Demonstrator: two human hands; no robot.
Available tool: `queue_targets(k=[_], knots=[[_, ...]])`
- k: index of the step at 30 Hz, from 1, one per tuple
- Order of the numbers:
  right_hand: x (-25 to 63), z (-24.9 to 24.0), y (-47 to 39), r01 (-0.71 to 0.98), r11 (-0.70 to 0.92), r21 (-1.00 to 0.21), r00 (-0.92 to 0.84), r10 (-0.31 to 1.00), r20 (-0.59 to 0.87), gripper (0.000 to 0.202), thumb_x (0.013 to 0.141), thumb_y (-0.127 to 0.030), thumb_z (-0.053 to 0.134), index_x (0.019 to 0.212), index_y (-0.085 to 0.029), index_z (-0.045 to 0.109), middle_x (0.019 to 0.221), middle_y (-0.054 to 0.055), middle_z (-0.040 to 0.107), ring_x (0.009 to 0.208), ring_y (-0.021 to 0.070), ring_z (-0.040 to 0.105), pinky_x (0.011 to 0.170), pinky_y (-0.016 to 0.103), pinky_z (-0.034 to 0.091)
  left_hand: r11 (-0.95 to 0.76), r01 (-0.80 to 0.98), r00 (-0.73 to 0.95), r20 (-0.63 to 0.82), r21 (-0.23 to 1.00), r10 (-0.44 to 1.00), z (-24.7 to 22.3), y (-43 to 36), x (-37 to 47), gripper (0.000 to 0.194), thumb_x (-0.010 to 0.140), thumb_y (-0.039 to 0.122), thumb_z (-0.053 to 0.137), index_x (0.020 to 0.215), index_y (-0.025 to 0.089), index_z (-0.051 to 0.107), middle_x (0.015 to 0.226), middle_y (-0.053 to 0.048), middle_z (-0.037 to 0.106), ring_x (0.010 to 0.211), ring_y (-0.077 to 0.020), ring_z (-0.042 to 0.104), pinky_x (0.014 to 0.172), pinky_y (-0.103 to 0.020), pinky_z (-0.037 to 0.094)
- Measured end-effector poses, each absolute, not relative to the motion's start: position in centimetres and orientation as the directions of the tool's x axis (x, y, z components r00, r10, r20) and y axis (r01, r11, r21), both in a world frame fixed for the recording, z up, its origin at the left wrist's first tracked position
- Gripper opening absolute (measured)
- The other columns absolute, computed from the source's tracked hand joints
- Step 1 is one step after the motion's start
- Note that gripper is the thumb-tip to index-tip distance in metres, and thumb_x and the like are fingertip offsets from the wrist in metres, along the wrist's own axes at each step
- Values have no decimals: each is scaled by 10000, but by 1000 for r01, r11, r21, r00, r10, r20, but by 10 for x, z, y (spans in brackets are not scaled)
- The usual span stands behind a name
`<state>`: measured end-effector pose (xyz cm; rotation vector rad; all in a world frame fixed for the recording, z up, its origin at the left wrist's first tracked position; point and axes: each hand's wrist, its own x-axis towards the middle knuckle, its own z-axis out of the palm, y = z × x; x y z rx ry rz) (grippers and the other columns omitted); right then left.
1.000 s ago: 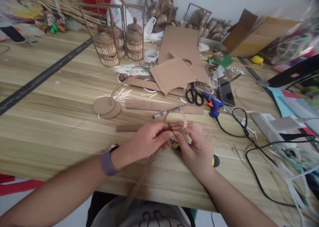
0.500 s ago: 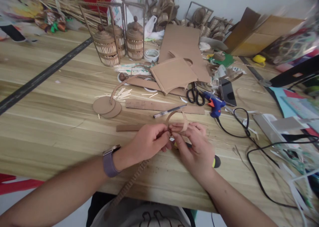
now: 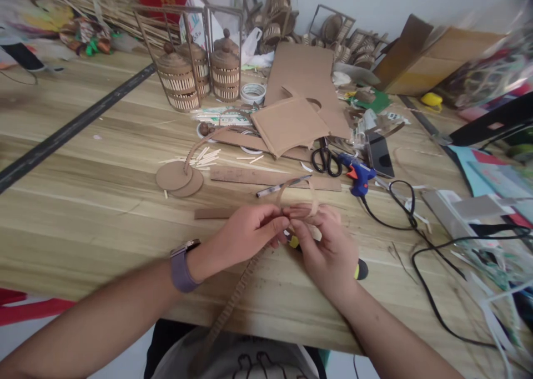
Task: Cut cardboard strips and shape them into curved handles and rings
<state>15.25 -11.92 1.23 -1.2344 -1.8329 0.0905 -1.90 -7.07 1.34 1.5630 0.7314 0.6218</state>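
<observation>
A thin cardboard strip (image 3: 236,297) is pinched between my left hand (image 3: 254,232) and my right hand (image 3: 328,246), fingertips nearly touching. Its upper end curls into a loop above my right fingers, while the ridged tail hangs down over the table's front edge. Under my right hand lies a tool with a black and yellow handle (image 3: 361,269), mostly covered. Just beyond the hands are a pen (image 3: 270,191) and a flat cardboard strip (image 3: 233,175). Another short strip (image 3: 212,213) lies left of my fingers.
Cardboard discs (image 3: 172,176) lie to the left near small sticks (image 3: 206,156). Black scissors (image 3: 327,160), a blue glue gun (image 3: 361,179) with its cable and a phone (image 3: 380,154) are at the right. Lantern-like models (image 3: 177,79) and cardboard sheets (image 3: 290,125) stand or lie farther back.
The strip's hanging tail has swung to the right and its loop has shifted slightly. Both hands remain close together, with small finger movements.
</observation>
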Motion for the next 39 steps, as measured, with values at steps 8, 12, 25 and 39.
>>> queue_targets(k=[8, 12, 25, 39], knots=[[152, 10, -121, 773, 498, -393, -162, 754, 636, 134, 933, -147, 561, 984, -266, 598, 999, 6, 766, 1002, 205, 697, 956, 420, 395, -110, 121, 632, 9, 986, 775, 15, -73, -19, 289, 976, 289, 458, 760, 161, 600, 685, -2, 674, 588, -107, 626, 574, -204, 482], [149, 11, -122, 766, 445, -465, -95, 792, 603, 96, 948, -185, 542, 938, -262, 599, 973, 5, 768, 969, 200, 696, 903, 401, 443, -120, 155, 615, 0, 981, 789, 19, -75, -19, 258, 962, 222, 459, 743, 161, 582, 649, 7, 672, 553, -93, 615, 533, -179, 458], [151, 10, -120, 371, 215, -904, 187, 936, 299, 171, 939, -383, 574, 839, -246, 593, 893, 40, 738, 857, 200, 695, 772, 358, 533, -222, 126, 680, 79, 967, 729, 19, -75, -20, 296, 985, 267, 465, 738, 159, 589, 677, 2, 676, 598, -90, 630, 569, -166, 460], [155, 19, -104, -204, -57, -977, 18, 998, -62, 257, 835, -435, 673, 737, -221, 568, 690, 1, 683, 646, 172, 643, 641, 323, 526, -175, 63, 742, 72, 983, 667, 19, -75, -20, 279, 996, 304, 443, 793, 161, 571, 718, -16, 670, 624, -100, 612, 607, -189, 477]])
